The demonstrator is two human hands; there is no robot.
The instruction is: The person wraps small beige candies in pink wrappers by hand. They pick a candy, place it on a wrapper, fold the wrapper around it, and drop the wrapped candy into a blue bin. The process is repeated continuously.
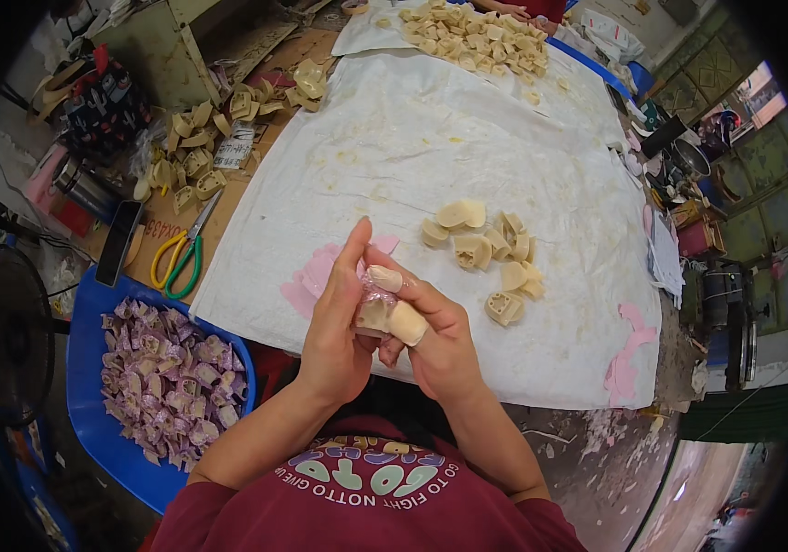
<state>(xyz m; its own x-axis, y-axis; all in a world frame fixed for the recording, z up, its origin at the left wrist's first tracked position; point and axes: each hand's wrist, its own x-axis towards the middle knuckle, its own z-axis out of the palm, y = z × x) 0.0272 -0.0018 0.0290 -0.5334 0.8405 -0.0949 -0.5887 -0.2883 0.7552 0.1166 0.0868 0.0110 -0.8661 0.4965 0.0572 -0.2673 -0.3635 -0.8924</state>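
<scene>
Above the near edge of the white cloth (339,156), my hands meet around a small beige moulded piece (375,313) with a shiny pinkish glitter covering. My left hand (328,339) cups it from the left, fingers partly hidden behind it. On the other side my right hand (446,348) grips the same piece; pale covers wrap its thumb and a finger. Pink sheet scraps (307,281) lie on the cloth just beyond my left hand. A loose group of plain beige pieces (474,250) rests to the right of my hands.
At lower left, a blue tub (86,368) holds many glittery purple-covered pieces. Scissors (178,258) with yellow and green handles and a phone (120,241) lie on the left side. Beige pieces form a large pile (481,37) at the far end, where another person (541,7) partly shows.
</scene>
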